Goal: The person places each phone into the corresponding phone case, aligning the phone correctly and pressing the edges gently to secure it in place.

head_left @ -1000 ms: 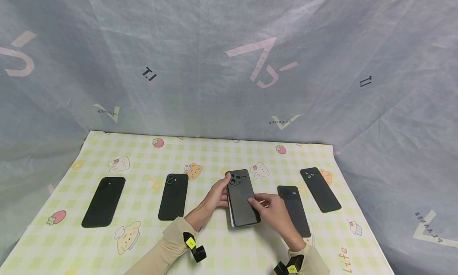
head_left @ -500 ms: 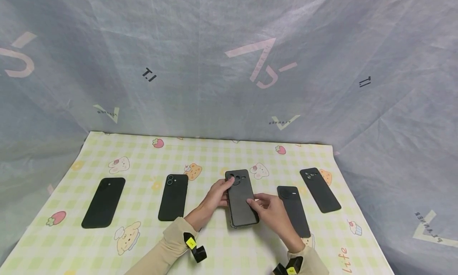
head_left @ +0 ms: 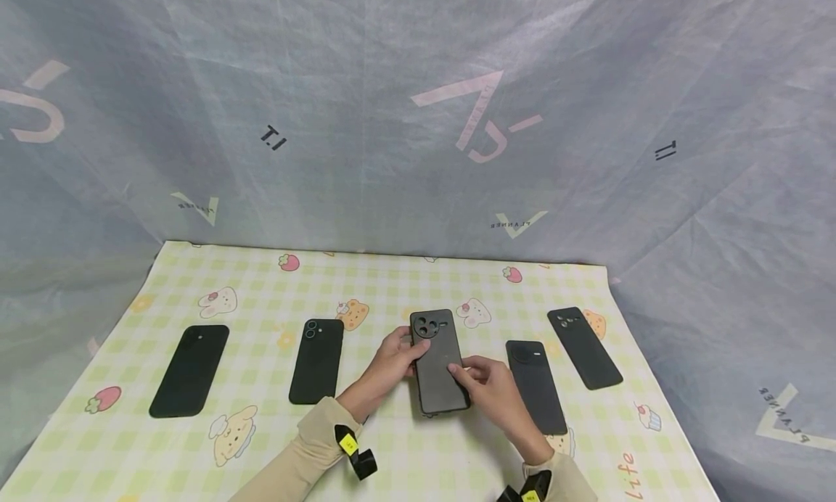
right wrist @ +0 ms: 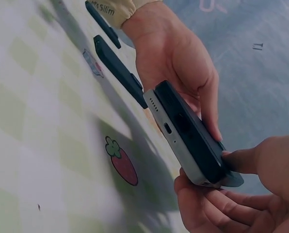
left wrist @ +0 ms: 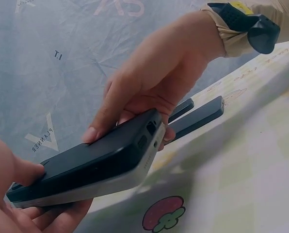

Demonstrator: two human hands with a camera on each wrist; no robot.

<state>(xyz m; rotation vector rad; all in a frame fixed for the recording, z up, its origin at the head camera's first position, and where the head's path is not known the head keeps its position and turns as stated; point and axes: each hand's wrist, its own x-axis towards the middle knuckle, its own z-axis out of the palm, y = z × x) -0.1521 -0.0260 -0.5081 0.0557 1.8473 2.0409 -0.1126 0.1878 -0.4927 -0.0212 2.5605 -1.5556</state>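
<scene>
A black phone case with a round camera cutout lies over a phone with a pale body, held between both hands above the table. Along the bottom end, case and pale body sit as two layers, the case standing proud of it in both wrist views. My left hand grips the upper left side, thumb on the back just below the cutout, fingers underneath. My right hand pinches the lower right edge, its thumb on the case's back. The palm-side fingers are partly hidden in the head view.
Two black phones or cases, one at far left and one left of centre, lie on the checked tablecloth. Two more, a near one and a far one, lie at right. A grey cloth backdrop hangs behind.
My left thumb has slid from the camera cutout's upper edge to below it. The case has shifted slightly left over the phone, covering the pale strip along its left side. My right hand has moved slightly left.
</scene>
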